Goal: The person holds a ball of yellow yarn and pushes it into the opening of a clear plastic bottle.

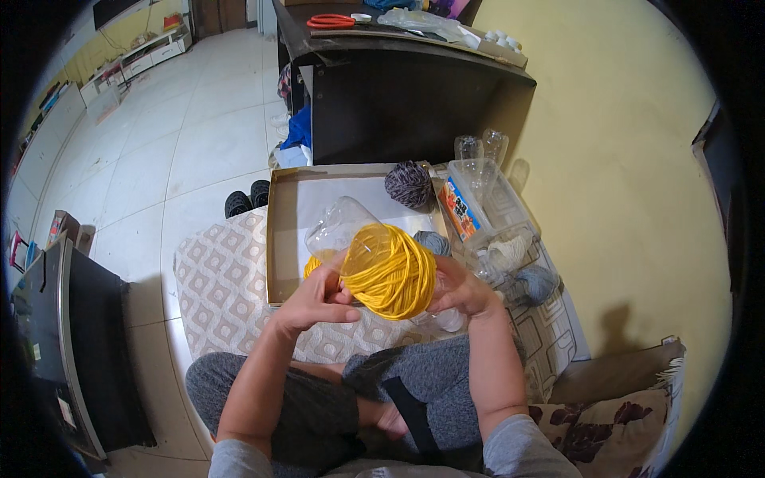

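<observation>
In front of me a clear plastic piece [366, 248], probably a bottle, is wrapped in thick yellow yarn [394, 278]. My left hand [320, 299] holds its left side, thumb stretched out below. My right hand [463, 287] grips the right end; its fingertips are partly hidden behind the yarn. Another clear plastic container [340, 224] shows just beyond my left hand. More yellow yarn [312, 266] peeks out behind that hand. Under and beyond my hands lies a shallow cardboard box [274, 239] with a white bottom, a dark grey yarn ball [409, 184] at its far right corner.
On the right stand a clear plastic tub [502, 209] and upright clear bottles [469, 147]. Nearer lie a cream yarn ball [508, 251] and a blue-grey one [535, 285]. A black cabinet [418, 107] rises ahead, bearing red-handled scissors [330, 21]. A patterned cushion [603, 424] sits at right.
</observation>
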The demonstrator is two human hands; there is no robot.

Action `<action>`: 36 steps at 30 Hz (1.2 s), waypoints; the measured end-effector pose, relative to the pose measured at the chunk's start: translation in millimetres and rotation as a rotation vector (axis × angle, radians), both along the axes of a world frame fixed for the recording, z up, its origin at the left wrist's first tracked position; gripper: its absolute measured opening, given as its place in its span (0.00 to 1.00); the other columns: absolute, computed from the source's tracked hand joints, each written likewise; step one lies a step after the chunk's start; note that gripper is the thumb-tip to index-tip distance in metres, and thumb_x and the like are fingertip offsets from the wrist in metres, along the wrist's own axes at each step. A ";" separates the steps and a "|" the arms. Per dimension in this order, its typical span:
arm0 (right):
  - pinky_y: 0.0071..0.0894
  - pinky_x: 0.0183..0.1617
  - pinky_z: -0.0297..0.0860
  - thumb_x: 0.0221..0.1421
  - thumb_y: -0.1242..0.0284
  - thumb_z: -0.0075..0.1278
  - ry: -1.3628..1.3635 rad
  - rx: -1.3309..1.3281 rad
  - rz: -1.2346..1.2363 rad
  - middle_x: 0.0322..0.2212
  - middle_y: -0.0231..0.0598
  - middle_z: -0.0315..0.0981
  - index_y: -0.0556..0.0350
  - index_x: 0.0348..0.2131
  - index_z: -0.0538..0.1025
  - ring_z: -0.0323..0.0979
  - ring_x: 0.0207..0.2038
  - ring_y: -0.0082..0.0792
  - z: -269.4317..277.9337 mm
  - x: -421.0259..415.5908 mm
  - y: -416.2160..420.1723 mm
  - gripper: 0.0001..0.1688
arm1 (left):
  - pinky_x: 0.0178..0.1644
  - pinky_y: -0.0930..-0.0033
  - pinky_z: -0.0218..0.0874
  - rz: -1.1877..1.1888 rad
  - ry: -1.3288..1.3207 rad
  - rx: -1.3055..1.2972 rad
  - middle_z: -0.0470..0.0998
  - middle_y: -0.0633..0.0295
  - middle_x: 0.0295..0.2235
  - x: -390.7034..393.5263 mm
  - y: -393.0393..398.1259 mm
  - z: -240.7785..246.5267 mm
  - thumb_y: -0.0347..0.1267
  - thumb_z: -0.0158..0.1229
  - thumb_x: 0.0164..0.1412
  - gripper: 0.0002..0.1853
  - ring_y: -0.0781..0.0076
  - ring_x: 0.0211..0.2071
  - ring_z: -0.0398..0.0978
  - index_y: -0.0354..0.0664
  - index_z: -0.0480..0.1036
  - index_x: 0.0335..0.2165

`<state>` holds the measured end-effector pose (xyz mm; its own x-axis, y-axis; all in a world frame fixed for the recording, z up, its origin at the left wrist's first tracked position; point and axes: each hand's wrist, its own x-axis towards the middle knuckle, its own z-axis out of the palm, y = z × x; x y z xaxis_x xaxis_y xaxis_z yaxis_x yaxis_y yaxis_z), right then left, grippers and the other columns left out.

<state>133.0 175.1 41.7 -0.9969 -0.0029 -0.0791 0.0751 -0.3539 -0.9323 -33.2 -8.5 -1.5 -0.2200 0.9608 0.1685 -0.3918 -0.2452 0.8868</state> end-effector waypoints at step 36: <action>0.30 0.50 0.59 0.24 0.67 0.60 -0.072 0.819 0.254 0.44 0.45 0.65 0.63 0.51 0.58 0.65 0.46 0.35 6.6 1.9 4.0 0.52 | 0.26 0.83 0.58 0.506 0.413 -0.216 0.71 0.69 0.20 -17.2 -9.0 22.9 0.33 0.52 0.55 0.11 0.86 0.22 0.65 0.34 0.72 0.26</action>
